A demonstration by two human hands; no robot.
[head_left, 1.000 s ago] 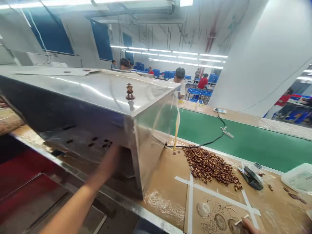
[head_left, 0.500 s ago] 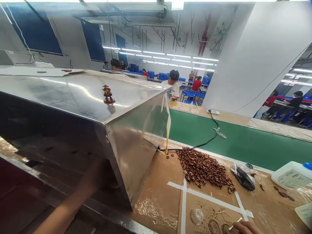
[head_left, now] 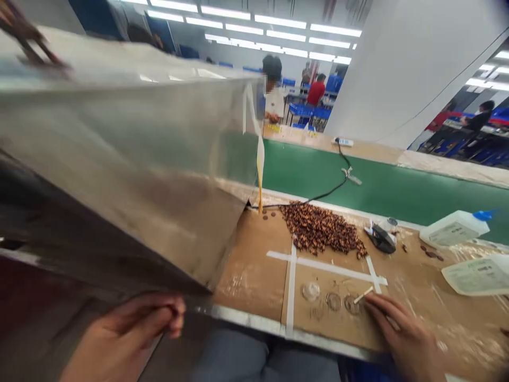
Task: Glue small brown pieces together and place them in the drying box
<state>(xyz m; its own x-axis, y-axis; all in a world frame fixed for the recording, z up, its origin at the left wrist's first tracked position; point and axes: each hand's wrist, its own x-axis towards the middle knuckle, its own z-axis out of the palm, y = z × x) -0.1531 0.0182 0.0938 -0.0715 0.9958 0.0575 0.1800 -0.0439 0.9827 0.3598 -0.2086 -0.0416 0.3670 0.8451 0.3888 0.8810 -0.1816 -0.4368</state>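
Observation:
My left hand (head_left: 131, 331) is at the lower left, just under the bottom corner of a big shiny metal box (head_left: 131, 159), with its fingers curled and pinched together; what they hold is hidden. My right hand (head_left: 405, 331) rests on the brown cardboard work surface (head_left: 258, 265) at the lower right, fingers bent, with a small white stick (head_left: 363, 294) at its fingertips. Small round discs (head_left: 334, 301) and a clear round cap (head_left: 310, 290) lie just left of that hand. A heap of small brown pieces (head_left: 320, 229) lies farther back.
White tape lines (head_left: 318, 263) mark a square on the cardboard. A black tool (head_left: 380, 239), a white bottle with a blue cap (head_left: 453, 227) and a paper sheet (head_left: 477, 274) lie to the right. A green conveyor belt (head_left: 397, 188) with a black cable runs behind. Other people work far back.
My left arm has pulled back out from under the metal box, and the hand is now at its near corner. The view has tipped down, bringing my right hand into fuller sight.

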